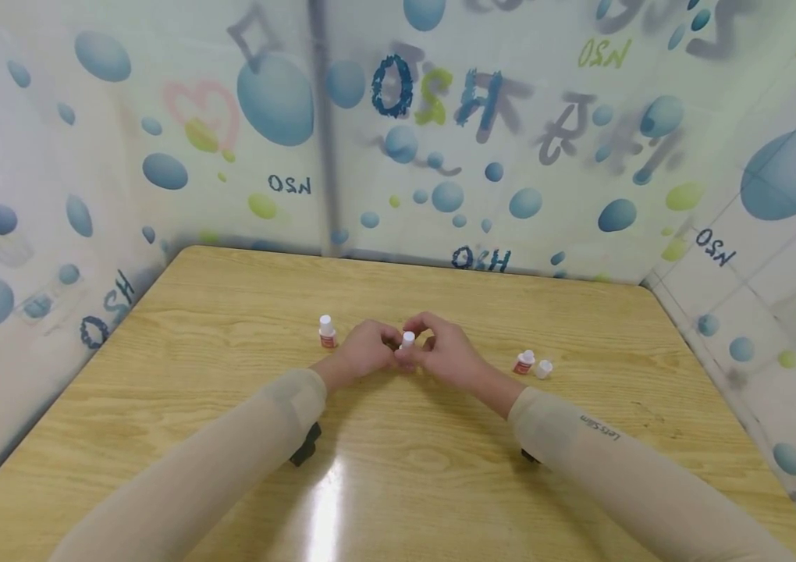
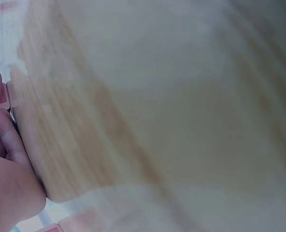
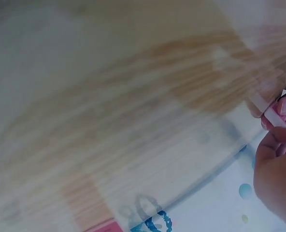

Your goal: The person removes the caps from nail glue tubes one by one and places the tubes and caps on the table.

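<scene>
In the head view, both hands meet over the middle of the table around a small white dropper bottle (image 1: 408, 340) with a white cap. My left hand (image 1: 368, 347) grips it from the left, its fingertips partly hidden. From the right, my right hand (image 1: 449, 355) pinches it between thumb and curled fingers. The right wrist view shows the right hand (image 3: 278, 181) at the bottle's pink-and-white side (image 3: 274, 117), where the other hand's fingertips also touch. At the left wrist view's edge, the left hand (image 2: 10, 183) appears with bent fingers.
A capped white bottle with a red label (image 1: 328, 333) stands left of the hands. Right of them stands an uncapped bottle (image 1: 524, 363) with its nozzle showing, beside a loose white cap (image 1: 544, 369). The wooden table (image 1: 412, 476) meets patterned walls (image 1: 398, 179) at the back and sides.
</scene>
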Demonstrator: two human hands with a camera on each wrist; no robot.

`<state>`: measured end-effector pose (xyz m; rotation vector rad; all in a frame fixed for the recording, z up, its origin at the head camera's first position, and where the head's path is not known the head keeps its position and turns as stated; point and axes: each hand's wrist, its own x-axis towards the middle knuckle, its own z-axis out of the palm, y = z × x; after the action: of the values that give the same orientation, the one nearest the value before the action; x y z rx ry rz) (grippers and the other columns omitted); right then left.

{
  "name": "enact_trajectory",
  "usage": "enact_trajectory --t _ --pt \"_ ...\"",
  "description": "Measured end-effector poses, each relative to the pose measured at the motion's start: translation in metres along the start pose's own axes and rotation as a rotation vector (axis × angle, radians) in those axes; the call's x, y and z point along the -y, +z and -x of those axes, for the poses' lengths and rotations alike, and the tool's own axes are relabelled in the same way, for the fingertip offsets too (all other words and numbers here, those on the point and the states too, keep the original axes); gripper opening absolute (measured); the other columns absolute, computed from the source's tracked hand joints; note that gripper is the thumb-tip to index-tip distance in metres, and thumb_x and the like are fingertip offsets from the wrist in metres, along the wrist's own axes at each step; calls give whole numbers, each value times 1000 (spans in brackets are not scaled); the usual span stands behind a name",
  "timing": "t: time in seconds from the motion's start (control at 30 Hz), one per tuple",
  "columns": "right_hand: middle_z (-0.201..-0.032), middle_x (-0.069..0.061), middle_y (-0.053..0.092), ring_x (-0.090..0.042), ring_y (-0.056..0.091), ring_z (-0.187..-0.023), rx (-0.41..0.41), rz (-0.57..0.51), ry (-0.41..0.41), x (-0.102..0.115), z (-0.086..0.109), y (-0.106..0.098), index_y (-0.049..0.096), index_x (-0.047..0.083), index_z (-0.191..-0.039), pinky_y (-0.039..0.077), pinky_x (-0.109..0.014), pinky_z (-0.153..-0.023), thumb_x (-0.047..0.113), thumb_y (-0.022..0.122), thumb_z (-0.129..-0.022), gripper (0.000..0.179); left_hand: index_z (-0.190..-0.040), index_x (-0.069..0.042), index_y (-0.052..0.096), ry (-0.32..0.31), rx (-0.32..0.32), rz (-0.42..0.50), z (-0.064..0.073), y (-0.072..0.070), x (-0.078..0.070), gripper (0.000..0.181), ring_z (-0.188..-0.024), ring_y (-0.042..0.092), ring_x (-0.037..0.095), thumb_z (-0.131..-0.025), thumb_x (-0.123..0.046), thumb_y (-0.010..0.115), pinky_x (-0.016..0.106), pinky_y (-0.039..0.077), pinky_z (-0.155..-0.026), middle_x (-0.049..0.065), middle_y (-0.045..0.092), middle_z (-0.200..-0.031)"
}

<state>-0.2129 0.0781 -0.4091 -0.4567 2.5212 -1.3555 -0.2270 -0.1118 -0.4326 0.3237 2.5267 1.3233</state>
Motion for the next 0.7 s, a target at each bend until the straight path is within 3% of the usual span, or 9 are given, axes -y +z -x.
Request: enact_trajectory --t 0.2,0.4,0.5,0.7 --pt "-110 -6 68 -19 60 -86 -46 18 2 0 -1 1 66 13 -116 48 -27 -62 22 80 -97 25 -97 -13 83 3 -1 1 0 -1 1 14 -91 59 13 -86 -20 89 26 47 -84 -3 79 -95" --pt "-119 -7 72 -20 63 -97 -22 43 -27 0 -1 -2 70 14 -125 53 -28 -62 18 78 -99 27 -100 -12 83 -11 -2 12 -2 0 1 19 -90 58 12 -84 -21 91 25 47 -81 -2 80 -96" --pt "-123 -7 71 -20 64 -94 -16 60 -13 0 -2 -3 69 14 -126 53 -28 -64 21 79 -98 30 -100 -12 83 -18 1 17 -2 0 2 17 -90 59 12 -87 -21 90 24 48 -80 -1 80 -99" --pt "-114 -5 69 -19 59 -87 -46 63 56 5 -2 -1 68 14 -114 49 -28 -65 28 82 -96 27 -100 -12 83 -24 3 7 -1 0 2 14 -91 61 12 -89 -20 87 24 49 -81 1 81 -103"
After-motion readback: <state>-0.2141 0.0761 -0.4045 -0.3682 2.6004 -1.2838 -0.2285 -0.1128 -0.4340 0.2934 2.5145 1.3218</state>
